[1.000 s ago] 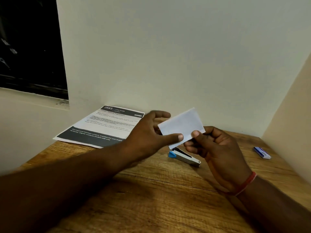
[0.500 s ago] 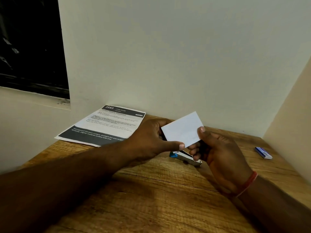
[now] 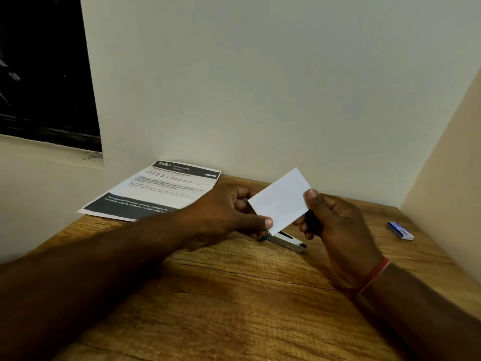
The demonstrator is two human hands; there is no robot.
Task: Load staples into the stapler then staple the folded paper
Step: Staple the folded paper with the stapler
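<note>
So right now you've got the folded paper (image 3: 282, 199) up in the air between both hands, tilted so one corner points up toward the wall. Your left hand (image 3: 229, 212) pinches the lower left corner, thumb on the front and fingers curled behind. Your right hand (image 3: 335, 225) grips the right edge the same way, thumb on top near the upper corner and the other fingers tucked behind the sheet.

The stapler (image 3: 289, 241) lies flat on the wooden surface (image 3: 234, 295) right below the paper, nobody touching it. Only its metal end really shows, plus a bit of blue poking out under your left hand, so I can't tell if it's open or loaded. The little blue and white staple box (image 3: 400, 230) sits well off to the right near the side wall. A printed sheet (image 3: 156, 191) lies at the back left, hanging over the edge. There's a red band (image 3: 374, 276) on your right wrist.
</note>
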